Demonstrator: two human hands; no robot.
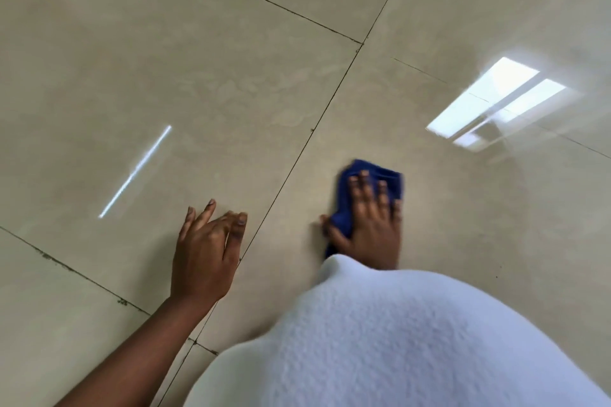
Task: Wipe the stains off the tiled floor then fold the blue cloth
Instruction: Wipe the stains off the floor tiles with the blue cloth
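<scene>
Floor tiles (pixel 165 53), glossy and beige, fill the frame, crossed by dark grout lines (pixel 297 162) and carrying the bright reflection of a window (pixel 496 102) at right and a thin strip of reflected light (pixel 135 172) at left. A white fleecy sleeve (pixel 380 340) covers the right arm across the lower frame. The left hand (pixel 205 258) is braced on the tile just left of the diagonal grout line, fingers straight and slightly spread, holding nothing. The right hand (pixel 370 225) presses flat on the blue cloth (pixel 350 208), fingers extended and slightly apart on top of it and the thumb hooked along its left edge; this hand is blurred, so its exact contact is hard to read. The cloth lies bunched under that palm on the tile right of the grout line, near the centre of the frame and well apart from the left hand. No distinct stain can be made out on the tile around the cloth; a few dark specks sit along the grout at lower left. Judged from here, wiping is under way and folding has not begun. The risks: the bunched cloth could slide out from under a flat palm on such a slick surface, the bracing hand could slip, and grime lodged in the grout could be missed by strokes kept to the tile face.
</scene>
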